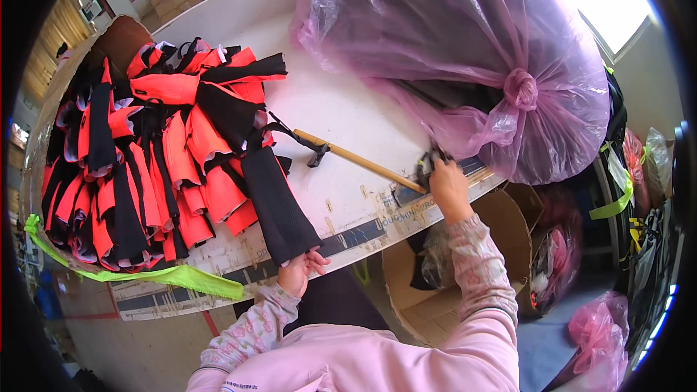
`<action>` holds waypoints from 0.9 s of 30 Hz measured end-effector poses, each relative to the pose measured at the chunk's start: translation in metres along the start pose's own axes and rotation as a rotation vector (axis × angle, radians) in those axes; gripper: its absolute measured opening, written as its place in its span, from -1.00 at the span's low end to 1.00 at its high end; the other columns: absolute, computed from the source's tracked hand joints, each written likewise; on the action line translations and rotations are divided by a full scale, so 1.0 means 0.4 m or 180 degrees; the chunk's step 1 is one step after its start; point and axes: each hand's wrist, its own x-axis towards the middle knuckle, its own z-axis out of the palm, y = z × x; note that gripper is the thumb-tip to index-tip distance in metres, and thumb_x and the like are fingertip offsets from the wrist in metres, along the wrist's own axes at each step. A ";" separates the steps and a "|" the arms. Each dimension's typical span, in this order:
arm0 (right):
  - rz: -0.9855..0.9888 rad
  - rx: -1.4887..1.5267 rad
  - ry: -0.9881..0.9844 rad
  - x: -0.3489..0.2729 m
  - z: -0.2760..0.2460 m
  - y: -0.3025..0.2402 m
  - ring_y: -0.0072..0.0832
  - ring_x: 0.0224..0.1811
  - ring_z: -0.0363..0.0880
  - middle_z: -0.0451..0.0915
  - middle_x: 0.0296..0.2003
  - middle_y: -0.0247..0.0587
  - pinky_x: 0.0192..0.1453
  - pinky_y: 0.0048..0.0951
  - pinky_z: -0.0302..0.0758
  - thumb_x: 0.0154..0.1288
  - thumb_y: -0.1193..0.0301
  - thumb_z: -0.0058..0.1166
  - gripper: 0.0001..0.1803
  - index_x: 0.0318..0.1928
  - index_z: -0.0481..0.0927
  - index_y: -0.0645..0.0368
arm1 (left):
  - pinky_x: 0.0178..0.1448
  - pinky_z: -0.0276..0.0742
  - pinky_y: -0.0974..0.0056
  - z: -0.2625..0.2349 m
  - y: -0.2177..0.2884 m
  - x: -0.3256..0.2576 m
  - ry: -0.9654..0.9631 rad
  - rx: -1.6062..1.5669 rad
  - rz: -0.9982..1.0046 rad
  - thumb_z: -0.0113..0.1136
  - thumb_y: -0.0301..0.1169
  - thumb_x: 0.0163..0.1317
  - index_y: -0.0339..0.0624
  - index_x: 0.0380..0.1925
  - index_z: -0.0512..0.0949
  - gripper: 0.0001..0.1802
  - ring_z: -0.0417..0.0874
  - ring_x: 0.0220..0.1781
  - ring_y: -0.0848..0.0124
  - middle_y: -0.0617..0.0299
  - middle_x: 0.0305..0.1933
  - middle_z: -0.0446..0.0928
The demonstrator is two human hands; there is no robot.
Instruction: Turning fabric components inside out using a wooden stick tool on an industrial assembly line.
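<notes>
My left hand [296,274] touched black cloth [279,207] at seven o'clock, grip unclear; my right hand [449,187] held a dark thing [435,154] at three.

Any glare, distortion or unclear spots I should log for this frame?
Head view: window blown out to white; bright highlights streaking the purple bag; table's far edge looking bowed, with black corners, as fisheye does; small dark item in the right hand too small to make out.
</notes>
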 end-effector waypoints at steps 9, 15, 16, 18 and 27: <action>0.0615 0.0766 -0.0351 0.042 -0.022 0.209 0.00 -0.26 0.55 0.57 -0.40 0.13 -0.17 -0.14 0.47 -0.06 0.37 0.15 -0.75 -0.34 0.58 0.25 | -0.43 0.55 0.34 0.000 0.001 -0.007 -0.0002 -0.0154 0.0014 -0.20 -0.22 0.37 -0.35 -0.23 0.44 -0.63 0.64 -0.34 0.22 0.02 -0.48 0.52; 0.0072 0.1067 0.0062 0.219 0.128 0.369 -0.10 -0.21 0.57 0.60 -0.31 -0.01 -0.14 -0.18 0.48 0.07 0.30 0.02 -0.74 -0.32 0.60 0.22 | -0.45 0.55 0.35 0.011 -0.004 0.005 -0.0071 -0.0095 0.0046 -0.20 -0.25 0.37 -0.35 -0.23 0.44 -0.65 0.64 -0.32 0.19 0.04 -0.48 0.52; 0.0301 0.1134 0.0020 0.241 0.166 0.400 -0.14 -0.20 0.58 0.61 -0.30 -0.05 -0.14 -0.21 0.49 0.10 0.31 -0.01 -0.74 -0.32 0.61 0.20 | -0.45 0.56 0.35 0.013 -0.006 0.006 -0.0089 -0.0176 0.0101 -0.20 -0.26 0.38 -0.35 -0.23 0.44 -0.65 0.64 -0.32 0.19 0.04 -0.48 0.52; 0.0145 0.0570 -0.0235 0.246 0.117 0.292 -0.18 -0.22 0.59 0.61 -0.30 -0.07 -0.19 -0.24 0.50 0.12 0.32 -0.04 -0.75 -0.32 0.62 0.20 | -0.44 0.56 0.35 0.001 -0.006 -0.002 0.0022 -0.0233 0.0219 -0.20 -0.27 0.38 -0.35 -0.23 0.45 -0.66 0.64 -0.32 0.19 0.04 -0.48 0.52; -0.0972 0.1188 0.0748 0.320 -0.129 -0.033 -0.26 -0.32 0.59 0.61 -0.33 -0.13 -0.26 -0.33 0.47 0.01 0.49 0.03 -0.74 -0.21 0.56 0.10 | -0.17 0.55 0.22 0.002 0.000 -0.008 0.0026 0.0128 -0.0091 -0.12 -0.21 0.33 -0.31 -0.24 0.42 -0.67 0.58 -0.53 0.29 0.03 -0.48 0.52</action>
